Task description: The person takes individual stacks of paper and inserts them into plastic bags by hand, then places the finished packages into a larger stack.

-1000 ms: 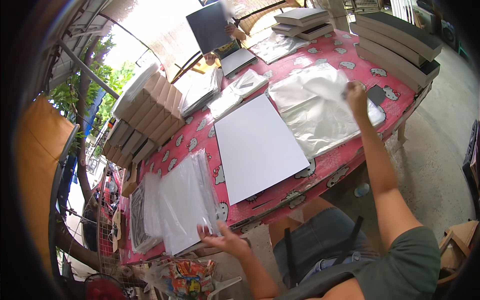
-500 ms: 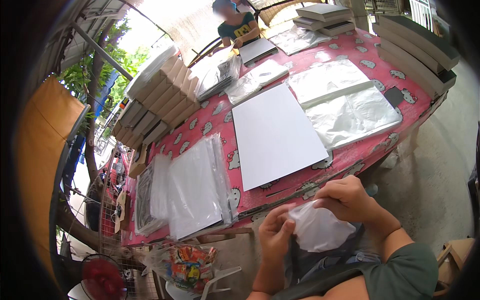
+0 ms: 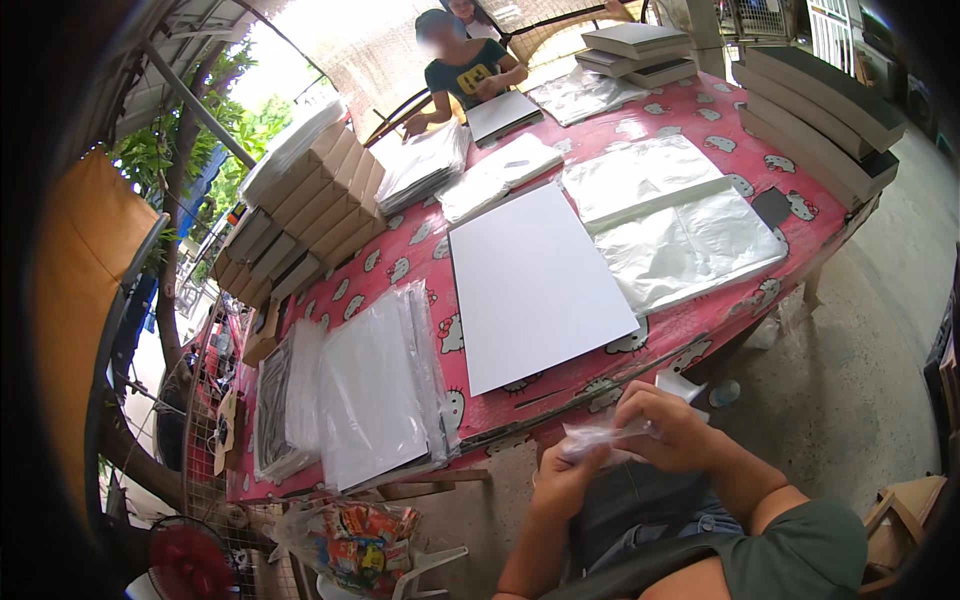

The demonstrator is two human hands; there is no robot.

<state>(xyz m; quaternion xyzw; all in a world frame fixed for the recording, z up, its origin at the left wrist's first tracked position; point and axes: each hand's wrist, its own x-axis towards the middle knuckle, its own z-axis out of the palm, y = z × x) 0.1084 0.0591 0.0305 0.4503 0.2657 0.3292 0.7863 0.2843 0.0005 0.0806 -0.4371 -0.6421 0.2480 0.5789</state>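
Observation:
In front of my lap, at the table's near edge, both hands grip a crumpled piece of thin white plastic (image 3: 612,437). My left hand (image 3: 563,487) is closed on one end, thumb on top. My right hand (image 3: 662,424) pinches the other end, and a white corner sticks out beyond its knuckles. Just past the hands lies a stack of white sheets (image 3: 535,290) on the table. Clear plastic sleeves with white sheets inside (image 3: 370,385) lie to its left. To its right are flat piles of thin white plastic (image 3: 690,245).
A pink patterned cover is on the table (image 3: 425,262). Wrapped blocks (image 3: 325,185) are piled at the left, thick dark-topped stacks (image 3: 820,110) at the far right. Across the table sits a person (image 3: 470,75), another behind. A bag of colourful packets (image 3: 360,540) and a red fan (image 3: 190,560) stand below left.
The white plastic, spread out between my hands before, is now bunched up and stretched between them. The person across has drawn one hand back to the chest, and the view has shifted slightly.

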